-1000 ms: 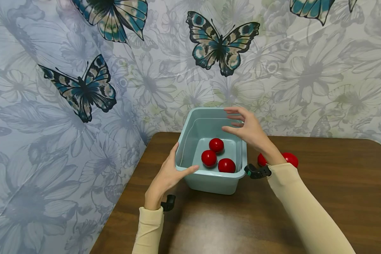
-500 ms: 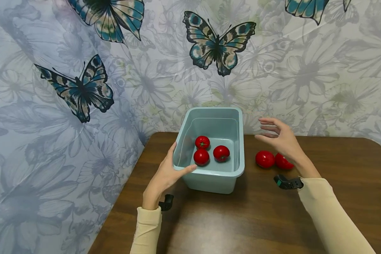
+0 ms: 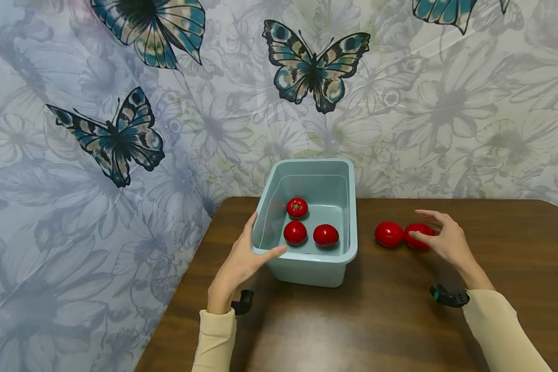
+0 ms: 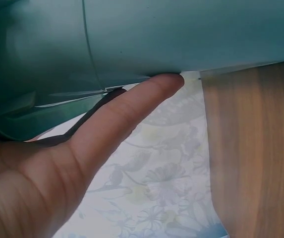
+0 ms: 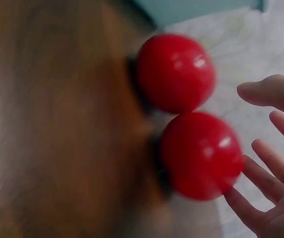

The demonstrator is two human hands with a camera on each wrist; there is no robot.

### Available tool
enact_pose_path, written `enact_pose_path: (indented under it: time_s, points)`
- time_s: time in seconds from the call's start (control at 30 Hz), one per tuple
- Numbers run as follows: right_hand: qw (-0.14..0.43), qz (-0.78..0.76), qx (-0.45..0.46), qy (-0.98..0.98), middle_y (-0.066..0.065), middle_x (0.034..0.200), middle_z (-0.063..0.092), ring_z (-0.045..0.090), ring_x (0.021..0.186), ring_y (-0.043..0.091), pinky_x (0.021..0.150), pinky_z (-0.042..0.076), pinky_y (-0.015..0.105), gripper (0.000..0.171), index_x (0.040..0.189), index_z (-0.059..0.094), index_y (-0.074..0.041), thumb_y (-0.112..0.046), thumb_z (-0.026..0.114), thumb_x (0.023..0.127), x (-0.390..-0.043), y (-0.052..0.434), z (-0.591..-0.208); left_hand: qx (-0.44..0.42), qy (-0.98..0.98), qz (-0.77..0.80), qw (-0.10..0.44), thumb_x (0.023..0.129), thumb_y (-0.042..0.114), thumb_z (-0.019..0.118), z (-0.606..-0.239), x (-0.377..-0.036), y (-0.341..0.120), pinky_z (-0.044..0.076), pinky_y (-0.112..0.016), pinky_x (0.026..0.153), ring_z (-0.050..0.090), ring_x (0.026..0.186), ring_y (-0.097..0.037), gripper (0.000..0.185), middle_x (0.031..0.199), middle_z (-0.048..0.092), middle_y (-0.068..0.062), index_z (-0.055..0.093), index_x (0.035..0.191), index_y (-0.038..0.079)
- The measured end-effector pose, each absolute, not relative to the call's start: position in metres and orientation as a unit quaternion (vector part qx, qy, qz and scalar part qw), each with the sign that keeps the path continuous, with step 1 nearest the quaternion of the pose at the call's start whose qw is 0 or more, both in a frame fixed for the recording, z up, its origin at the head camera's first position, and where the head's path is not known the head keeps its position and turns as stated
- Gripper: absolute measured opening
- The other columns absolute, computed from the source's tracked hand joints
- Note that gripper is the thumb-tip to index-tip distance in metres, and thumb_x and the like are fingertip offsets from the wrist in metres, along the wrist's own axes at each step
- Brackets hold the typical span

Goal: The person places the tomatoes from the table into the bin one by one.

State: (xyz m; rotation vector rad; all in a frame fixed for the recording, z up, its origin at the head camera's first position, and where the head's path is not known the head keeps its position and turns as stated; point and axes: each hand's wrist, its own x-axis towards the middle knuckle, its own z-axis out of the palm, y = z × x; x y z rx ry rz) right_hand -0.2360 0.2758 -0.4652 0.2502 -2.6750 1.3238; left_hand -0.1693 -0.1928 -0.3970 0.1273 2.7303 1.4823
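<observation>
Head view: two loose tomatoes on the table [image 3: 493, 248], touching side by side at about 3 o'clock from the tub [image 3: 307, 266], the far tomato [image 3: 416, 235] right under the right hand [image 3: 444, 240], the near tomato [image 3: 389, 233] between it and the tub. Could roll off toward 12 o'clock or knock its neighbour away if nudged by a fingertip before any real hold, being round, glossy and free on bare wood. Could also squash under too hard a squeeze. Right hand low over the table, palm toward 9 o'clock, fingers [image 5: 275, 94] spread and gently curved around the far tomato, not yet clasping it. Left hand [image 3: 242, 263] at the tub's 7 o'clock corner, thumb hooked over the rim, fingers [image 4: 132, 114] straight along the outer wall and underside. Might tip or slide the tub if pulled. Three tomatoes [image 3: 307, 227] already inside.
</observation>
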Motion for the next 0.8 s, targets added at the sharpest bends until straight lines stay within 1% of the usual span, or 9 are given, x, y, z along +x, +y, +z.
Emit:
enact_pose_path:
  time_s: [0.1,0.2,0.27,0.43,0.63,0.8]
  points:
    - [0.077,0.413,0.082,-0.904,0.038,0.138,0.047,0.050,0.121,0.061,0.094,0.046,0.073,0.061,0.144,0.054,0.007,-0.012,0.081,0.093,-0.239,0.279,-0.481,0.043,0.874,0.484,0.014,0.084,0.055,0.084,-0.398,-0.169,-0.194,0.036,-0.063,0.117,0.042,0.147,-0.034,0.116,0.166,0.034,-0.005,0.009,0.169,0.030]
    - [0.083,0.393,0.081,-0.912,0.038,0.131,0.047,0.052,0.111,0.058,0.088,0.049,0.072,0.063,0.143,0.055,0.007,-0.010,0.084,0.090,-0.240,0.280,-0.493,0.042,0.873,0.485,0.013,0.084,0.054,0.084,-0.399,-0.170,-0.194,0.036,-0.062,0.117,0.042,0.147,-0.033,0.116,0.166,0.035,-0.005,0.009,0.169,0.031]
    - [0.094,0.389,0.084,-0.913,0.038,0.128,0.048,0.052,0.108,0.056,0.086,0.050,0.073,0.064,0.142,0.055,0.008,-0.008,0.085,0.087,-0.241,0.280,-0.498,0.042,0.875,0.483,0.013,0.084,0.054,0.084,-0.399,-0.170,-0.194,0.037,-0.062,0.116,0.043,0.146,-0.033,0.116,0.166,0.035,-0.005,0.009,0.169,0.031]
    - [0.114,0.386,0.087,-0.911,0.037,0.125,0.051,0.052,0.108,0.055,0.086,0.049,0.074,0.066,0.140,0.057,0.008,-0.006,0.087,0.084,-0.243,0.280,-0.501,0.042,0.876,0.481,0.012,0.085,0.053,0.084,-0.399,-0.171,-0.192,0.038,-0.062,0.116,0.043,0.146,-0.033,0.116,0.166,0.036,-0.005,0.009,0.169,0.029]
    - [0.112,0.384,0.082,-0.913,0.038,0.124,0.050,0.052,0.106,0.055,0.086,0.048,0.074,0.066,0.139,0.057,0.009,-0.007,0.088,0.083,-0.242,0.279,-0.500,0.046,0.874,0.484,0.012,0.085,0.053,0.084,-0.399,-0.171,-0.193,0.038,-0.062,0.116,0.044,0.145,-0.034,0.116,0.165,0.036,-0.006,0.010,0.169,0.028]
    - [0.122,0.382,0.078,-0.913,0.037,0.122,0.051,0.051,0.106,0.053,0.086,0.048,0.073,0.065,0.138,0.059,0.009,-0.006,0.088,0.082,-0.242,0.277,-0.499,0.050,0.873,0.485,0.008,0.085,0.052,0.084,-0.398,-0.171,-0.193,0.040,-0.060,0.115,0.045,0.144,-0.033,0.115,0.164,0.038,-0.006,0.010,0.169,0.028]
